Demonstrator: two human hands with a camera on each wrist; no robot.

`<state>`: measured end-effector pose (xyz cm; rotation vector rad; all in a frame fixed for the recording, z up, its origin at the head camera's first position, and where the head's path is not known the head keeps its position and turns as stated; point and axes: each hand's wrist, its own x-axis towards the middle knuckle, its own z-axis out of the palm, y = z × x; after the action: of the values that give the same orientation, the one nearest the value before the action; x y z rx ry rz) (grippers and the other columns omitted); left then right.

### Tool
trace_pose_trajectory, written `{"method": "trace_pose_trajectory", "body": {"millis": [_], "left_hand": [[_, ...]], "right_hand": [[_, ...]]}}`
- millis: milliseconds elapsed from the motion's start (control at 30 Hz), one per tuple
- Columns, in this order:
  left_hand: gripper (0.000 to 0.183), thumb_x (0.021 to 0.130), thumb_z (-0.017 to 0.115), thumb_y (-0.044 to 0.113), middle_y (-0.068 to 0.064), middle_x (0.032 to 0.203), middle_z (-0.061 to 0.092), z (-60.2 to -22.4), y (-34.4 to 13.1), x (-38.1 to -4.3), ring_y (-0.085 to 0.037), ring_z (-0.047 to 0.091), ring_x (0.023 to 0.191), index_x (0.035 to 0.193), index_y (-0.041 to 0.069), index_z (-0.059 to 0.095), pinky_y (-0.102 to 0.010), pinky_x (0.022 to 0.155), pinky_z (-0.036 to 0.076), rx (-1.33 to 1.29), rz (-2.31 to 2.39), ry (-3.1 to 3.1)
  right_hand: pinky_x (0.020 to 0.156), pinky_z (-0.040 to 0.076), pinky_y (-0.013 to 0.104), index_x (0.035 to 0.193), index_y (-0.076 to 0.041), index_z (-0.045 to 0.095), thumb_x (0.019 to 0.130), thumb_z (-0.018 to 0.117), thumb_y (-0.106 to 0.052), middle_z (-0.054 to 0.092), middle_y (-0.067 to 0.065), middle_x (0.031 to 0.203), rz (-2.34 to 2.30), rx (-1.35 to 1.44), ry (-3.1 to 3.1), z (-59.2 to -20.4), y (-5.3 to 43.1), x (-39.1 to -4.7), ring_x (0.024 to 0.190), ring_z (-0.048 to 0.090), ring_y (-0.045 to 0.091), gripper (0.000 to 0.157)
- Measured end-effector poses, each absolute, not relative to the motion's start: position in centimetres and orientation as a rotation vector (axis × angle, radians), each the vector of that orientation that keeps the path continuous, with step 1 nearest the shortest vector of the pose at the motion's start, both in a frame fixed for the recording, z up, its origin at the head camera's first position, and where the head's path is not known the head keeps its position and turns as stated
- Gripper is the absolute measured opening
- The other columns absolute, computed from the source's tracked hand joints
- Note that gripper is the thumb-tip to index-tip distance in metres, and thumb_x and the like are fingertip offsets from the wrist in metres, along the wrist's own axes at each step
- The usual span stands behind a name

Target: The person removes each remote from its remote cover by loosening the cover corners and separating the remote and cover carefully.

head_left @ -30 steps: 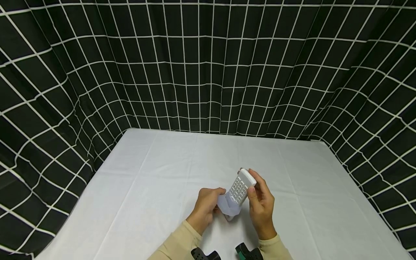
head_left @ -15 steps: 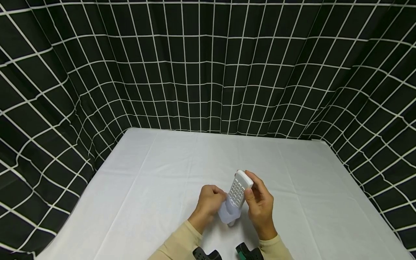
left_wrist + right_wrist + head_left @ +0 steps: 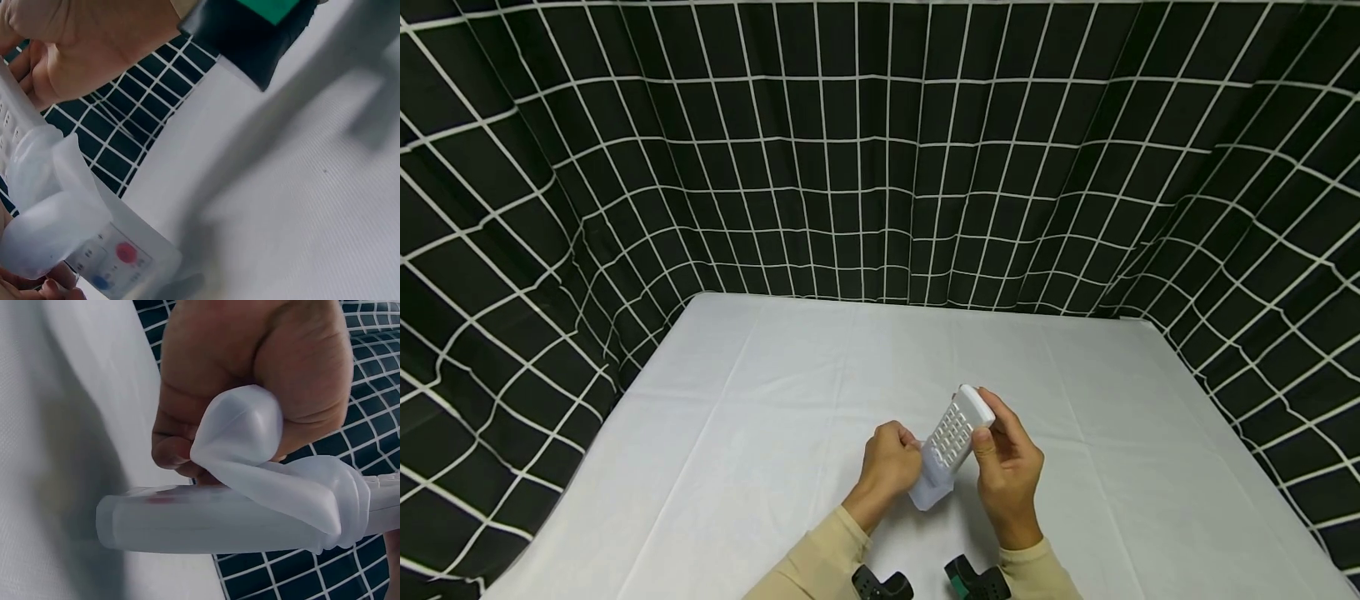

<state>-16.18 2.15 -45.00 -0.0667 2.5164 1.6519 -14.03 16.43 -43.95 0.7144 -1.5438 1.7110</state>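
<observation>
A white remote control (image 3: 953, 433) with rows of pale buttons is held tilted above the table. My right hand (image 3: 1009, 475) grips its upper end, thumb on the near edge and fingers behind. A translucent silicone cover (image 3: 931, 490) wraps the lower end; in the right wrist view its upper part is rolled and folded back. My left hand (image 3: 889, 460), fingers curled, pinches the folded flap of the cover (image 3: 244, 425). Through the cover, a red button (image 3: 126, 252) and a blue button (image 3: 100, 281) show in the left wrist view.
A white cloth (image 3: 790, 375) covers the table beneath the hands. Black curtains with a white grid (image 3: 880, 167) stand around the back and sides. Each wrist carries a dark camera mount (image 3: 976, 579) close to the table's front.
My left hand has shifted from thumbing the cover's side to pinching its flap with curled fingers. The remote control swung slightly left, then back right and up with my right hand.
</observation>
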Motion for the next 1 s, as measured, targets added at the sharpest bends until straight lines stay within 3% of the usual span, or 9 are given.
{"method": "trace_pose_trajectory", "body": {"millis": [600, 1000], "left_hand": [[0.014, 0.086, 0.059, 0.001, -0.005, 0.07, 0.052, -46.6, 1.2, -16.1, -0.019, 0.052, 0.063, 0.074, 0.006, 0.057, -0.03, 0.051, 0.042, -0.122, 1.656, 2.533], [0.012, 0.087, 0.064, 0.004, -0.004, 0.071, 0.055, -46.6, 0.8, -16.4, -0.018, 0.052, 0.065, 0.076, 0.005, 0.062, -0.029, 0.052, 0.043, -0.06, 1.729, 2.418]], "right_hand": [[0.086, 0.05, 0.031, 0.125, 0.024, 0.045, 0.09, 0.048, 0.02, 0.056, 0.036, 0.117, 1.736, 0.682, -1.485, -43.7, 16.4, -14.0, 0.107, 0.061, 0.031, 0.035], [0.081, 0.052, 0.026, 0.123, 0.024, 0.047, 0.085, 0.051, 0.024, 0.06, 0.029, 0.112, 1.728, 0.628, -1.485, -43.9, 16.3, -13.9, 0.1, 0.062, 0.027, 0.038]]}}
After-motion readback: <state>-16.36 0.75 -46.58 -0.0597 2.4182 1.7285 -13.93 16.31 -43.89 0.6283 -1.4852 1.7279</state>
